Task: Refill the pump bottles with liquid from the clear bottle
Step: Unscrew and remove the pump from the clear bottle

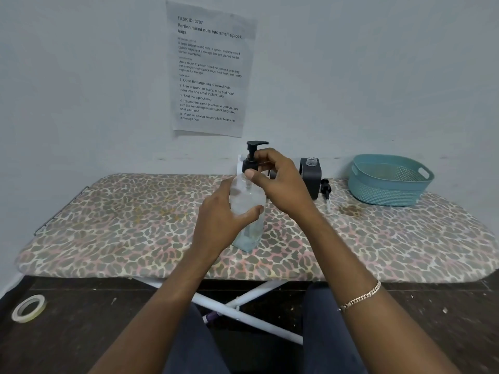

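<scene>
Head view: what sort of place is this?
Probably a makeshift recording setup in a plain room: an ironing board serves as the table, a printed task sheet hangs on the bare wall, a tape roll lies on the floor.

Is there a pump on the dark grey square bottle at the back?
No, the dark grey square bottle has a bare open neck, and a black pump lies beside it.

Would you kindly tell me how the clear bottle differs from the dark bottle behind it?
The clear bottle is see-through; the dark bottle is opaque. The clear bottle carries a black pump; the dark bottle's neck is open, a loose pump beside it. The left hand grips the clear bottle, the right hand its pump; the dark bottle stands untouched. Both sit on the patterned board.
</scene>
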